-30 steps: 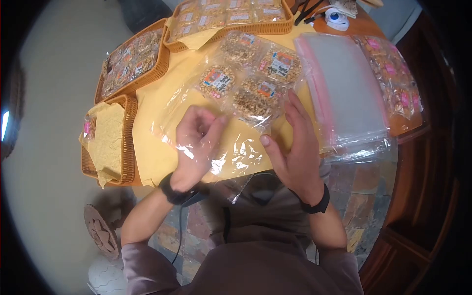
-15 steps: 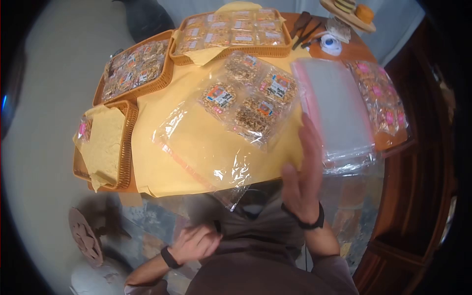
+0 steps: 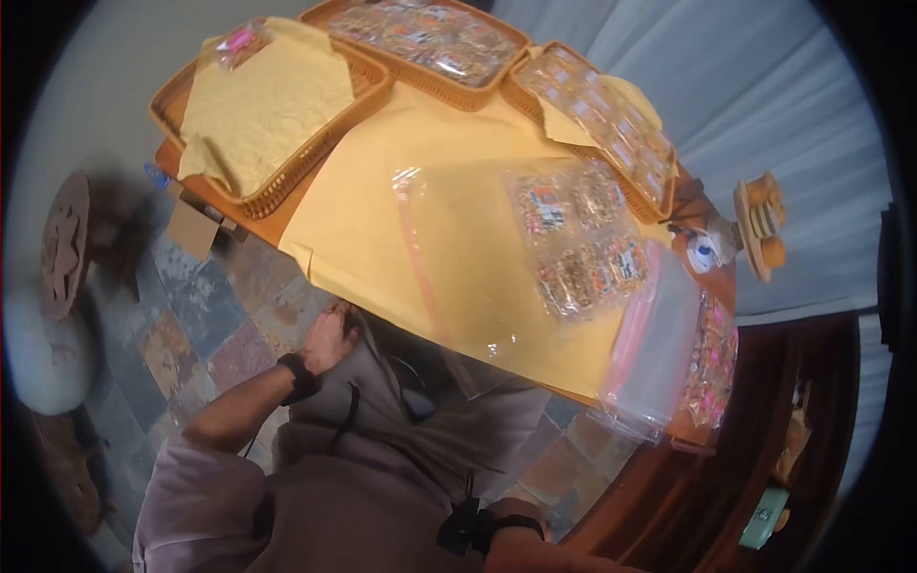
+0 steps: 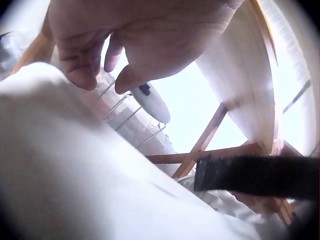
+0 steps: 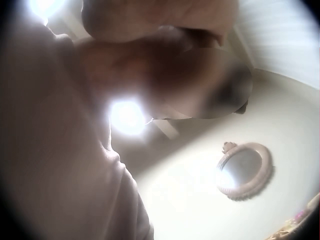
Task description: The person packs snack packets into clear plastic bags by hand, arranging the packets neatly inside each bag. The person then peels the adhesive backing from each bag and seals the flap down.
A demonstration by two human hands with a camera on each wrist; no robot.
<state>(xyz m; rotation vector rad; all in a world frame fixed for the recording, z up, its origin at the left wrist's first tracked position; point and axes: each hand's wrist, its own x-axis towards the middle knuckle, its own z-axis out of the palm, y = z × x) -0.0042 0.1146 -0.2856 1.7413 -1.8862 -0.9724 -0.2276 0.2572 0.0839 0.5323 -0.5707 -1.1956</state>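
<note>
My left hand (image 3: 330, 336) hangs low by the lap, just below the table's front edge. The left wrist view shows its fingers (image 4: 82, 77) loosely bent, with nothing between them. My right hand (image 3: 549, 557) is raised close to the body at the bottom edge of the head view, mostly cut off; blurred skin fills the top of the right wrist view, and I cannot tell how its fingers lie. A clear plastic bag (image 3: 463, 248) with a red strip along its mouth lies flat on the yellow cloth (image 3: 349, 191). Several packaged nut-like cakes (image 3: 578, 239) lie grouped inside the bag's far end.
A cloth-lined wicker basket (image 3: 287, 181) with one pink-labelled packet (image 3: 242, 43) stands at the left. Two baskets full of packets (image 3: 430, 38) line the back. Stacked clear bags (image 3: 659, 334) and filled pink-labelled bags (image 3: 712, 363) sit right, near a tape roll (image 3: 702, 253).
Both hands have come away from the bag. The left dropped to below the table edge; the right drew back toward the body. The head view has turned and tilted; the bag stays on the cloth.
</note>
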